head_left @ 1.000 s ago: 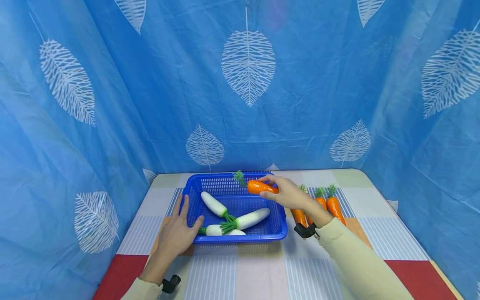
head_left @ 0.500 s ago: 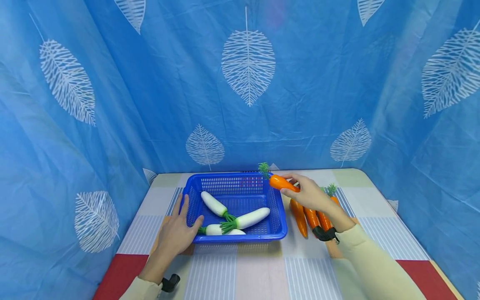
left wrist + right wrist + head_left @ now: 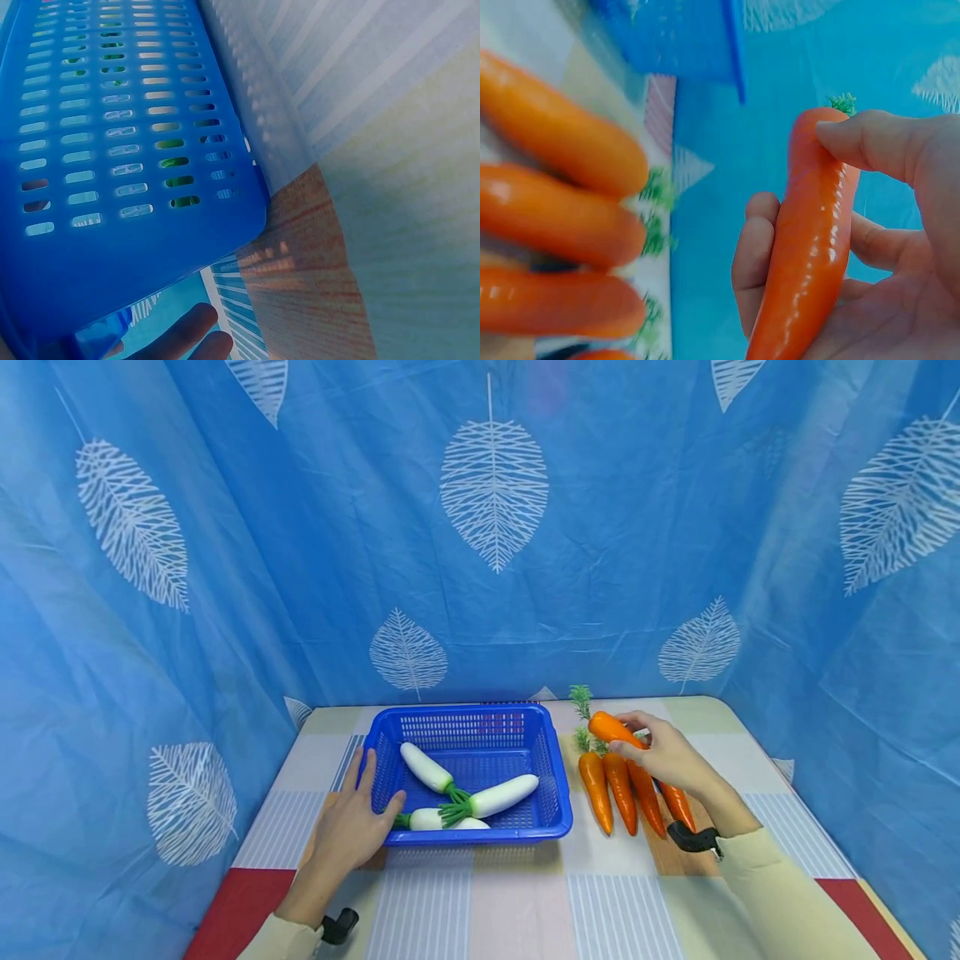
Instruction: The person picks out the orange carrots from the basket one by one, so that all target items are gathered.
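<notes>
My right hand (image 3: 660,750) grips an orange carrot (image 3: 613,727) with a green leafy top, held above several other carrots (image 3: 595,781) lying side by side. Seen from the right wrist, the thumb presses one side of the held carrot (image 3: 810,247) and the fingers wrap behind it. At the left end of the blue plastic basket (image 3: 480,837), my left hand (image 3: 351,827) rests with straight, spread fingers against the rim. Inside lie three white radishes (image 3: 506,796) with green stems. The left wrist view shows the basket's slotted wall (image 3: 97,262) and two fingertips (image 3: 199,319) below it.
A patchwork-patterned cloth (image 3: 517,902) covers the table. Blue curtains (image 3: 600,527) with white leaf prints hang behind and on both sides. The row of carrots lies right of the basket, close to its right wall.
The right hand has moved right with the carrot, from over the basket to above the carrot row, uncovering more of that row. The left hand, basket and radishes stay in place.
</notes>
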### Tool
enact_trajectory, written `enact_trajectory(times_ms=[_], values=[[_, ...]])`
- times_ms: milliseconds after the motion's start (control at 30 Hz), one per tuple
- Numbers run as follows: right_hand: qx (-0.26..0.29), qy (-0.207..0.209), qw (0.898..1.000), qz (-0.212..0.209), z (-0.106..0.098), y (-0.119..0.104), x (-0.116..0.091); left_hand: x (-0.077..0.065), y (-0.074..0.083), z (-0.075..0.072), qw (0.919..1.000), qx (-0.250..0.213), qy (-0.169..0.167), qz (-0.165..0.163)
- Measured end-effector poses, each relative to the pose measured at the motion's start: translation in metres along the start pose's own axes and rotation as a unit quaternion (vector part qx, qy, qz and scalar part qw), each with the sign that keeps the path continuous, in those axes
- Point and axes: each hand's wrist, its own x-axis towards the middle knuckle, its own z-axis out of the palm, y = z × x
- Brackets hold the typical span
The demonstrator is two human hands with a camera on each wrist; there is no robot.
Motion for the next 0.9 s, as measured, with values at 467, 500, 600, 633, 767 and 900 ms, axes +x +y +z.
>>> enact_trajectory(times_ms=[467,500,600,633,767,900], values=[[-0.045,0.05,0.996,0.061,-0.023,0.059,-0.026,0.0,-0.002,0.002,1.0,-0.001,0.002,-0.001],[-0.048,0.052,0.995,0.064,-0.024,0.062,-0.028,0.0,-0.002,0.002,1.0,-0.001,0.001,-0.002],[-0.052,0.055,0.994,0.073,-0.027,0.073,-0.032,0.0,-0.003,0.002,1.0,-0.002,-0.001,-0.003],[-0.054,0.056,0.994,0.077,-0.028,0.076,-0.034,0.0,-0.002,0.002,1.0,-0.001,-0.001,-0.003],[-0.058,0.056,0.992,0.095,-0.033,0.088,-0.038,0.001,-0.001,0.001,1.0,-0.002,0.0,-0.002],[-0.058,0.058,0.99,0.114,-0.038,0.096,-0.039,0.001,-0.001,0.001,1.0,-0.002,0.003,-0.002]])
